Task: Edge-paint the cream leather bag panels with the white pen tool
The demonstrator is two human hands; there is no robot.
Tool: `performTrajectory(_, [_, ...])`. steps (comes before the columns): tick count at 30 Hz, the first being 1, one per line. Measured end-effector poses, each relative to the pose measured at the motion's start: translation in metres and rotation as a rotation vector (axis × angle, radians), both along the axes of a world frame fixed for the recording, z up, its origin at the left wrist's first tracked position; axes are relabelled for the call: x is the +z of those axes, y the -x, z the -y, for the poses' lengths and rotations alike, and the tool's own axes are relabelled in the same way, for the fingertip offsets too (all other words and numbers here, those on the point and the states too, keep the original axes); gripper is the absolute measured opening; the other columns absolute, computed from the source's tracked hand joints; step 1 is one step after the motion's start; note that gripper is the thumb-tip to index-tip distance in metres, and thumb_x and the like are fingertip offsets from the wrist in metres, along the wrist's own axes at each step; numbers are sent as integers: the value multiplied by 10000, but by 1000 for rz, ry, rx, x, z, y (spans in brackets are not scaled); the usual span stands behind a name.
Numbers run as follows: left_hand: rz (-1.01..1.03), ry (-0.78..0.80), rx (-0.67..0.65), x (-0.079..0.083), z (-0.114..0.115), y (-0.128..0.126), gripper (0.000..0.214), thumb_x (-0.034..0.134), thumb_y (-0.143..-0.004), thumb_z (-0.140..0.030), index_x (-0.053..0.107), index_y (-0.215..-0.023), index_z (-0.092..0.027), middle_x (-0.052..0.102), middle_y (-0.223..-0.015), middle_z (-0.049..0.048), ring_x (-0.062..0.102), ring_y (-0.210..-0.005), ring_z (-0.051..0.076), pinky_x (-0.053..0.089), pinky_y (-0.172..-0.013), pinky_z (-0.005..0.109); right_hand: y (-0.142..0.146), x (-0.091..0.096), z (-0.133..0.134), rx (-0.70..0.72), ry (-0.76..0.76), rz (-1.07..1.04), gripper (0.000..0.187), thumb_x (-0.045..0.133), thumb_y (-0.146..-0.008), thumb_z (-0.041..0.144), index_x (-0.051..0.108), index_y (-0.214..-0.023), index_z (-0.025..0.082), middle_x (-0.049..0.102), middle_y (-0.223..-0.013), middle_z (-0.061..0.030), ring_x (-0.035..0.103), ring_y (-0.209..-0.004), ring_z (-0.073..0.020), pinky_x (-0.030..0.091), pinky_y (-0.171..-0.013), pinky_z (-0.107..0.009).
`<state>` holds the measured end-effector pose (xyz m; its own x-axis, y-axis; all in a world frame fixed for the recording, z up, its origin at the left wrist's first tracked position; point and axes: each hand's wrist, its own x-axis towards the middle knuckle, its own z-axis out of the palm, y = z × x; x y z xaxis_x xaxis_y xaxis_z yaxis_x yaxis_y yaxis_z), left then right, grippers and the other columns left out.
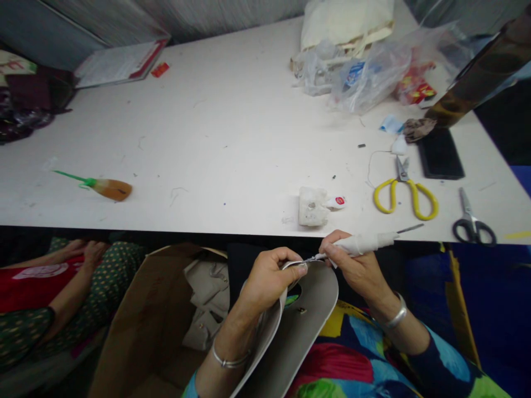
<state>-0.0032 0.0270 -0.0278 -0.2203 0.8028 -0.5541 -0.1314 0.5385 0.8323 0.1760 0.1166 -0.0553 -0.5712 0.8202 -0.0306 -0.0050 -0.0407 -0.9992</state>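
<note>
My left hand (271,279) pinches the upper edge of a light grey, curved bag-like piece (307,326), which hangs below the table edge. It has a small metal fitting and a hole on its inner side. My right hand (352,271) is closed around a white-wrapped tool (360,243) with a thin metal tip. That tip meets the grey piece's edge right beside my left fingertips. From the tool's other end a thin metal rod sticks out to the right. Whether the tip pierces the material cannot be made out.
On the white table (207,138) lie a whitish block (313,207), yellow-handled scissors (415,196), black-handled scissors (473,224), a phone (440,153), plastic bags (373,77) and an orange bottle (112,189). A cardboard box (136,315) holds grey pieces; a seated person (62,298) is at left.
</note>
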Motion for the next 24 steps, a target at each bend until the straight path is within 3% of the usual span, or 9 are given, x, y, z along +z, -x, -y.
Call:
performTrajectory(7, [-46, -27, -40, 2, 3, -3, 172, 805, -682, -292, 687, -668, -167, 624, -602, -16, 499, -584, 116, 386, -599, 262, 1, 4, 0, 47, 3, 22, 255, 653, -986, 396, 667, -833, 193, 566, -640, 37, 505, -584, -111, 375, -555, -247])
performTrajectory(18, [8, -64, -35, 3, 5, -11, 196, 800, -635, -291, 653, -634, -161, 584, -591, -17, 467, -576, 118, 359, -589, 270, 10, 21, -6, 95, -150, 134, 307, 582, -991, 325, 589, -715, 189, 538, -646, 28, 503, -617, -119, 379, -610, -265])
performTrajectory(24, [126, -16, -29, -4, 7, -9, 219, 811, -599, -284, 624, -605, -170, 560, -553, -23, 429, -540, 107, 324, -559, 261, 5, 2, 8, 52, 32, 72, 337, 625, -982, 406, 621, -720, 195, 558, -621, 22, 516, -588, -134, 389, -580, -270])
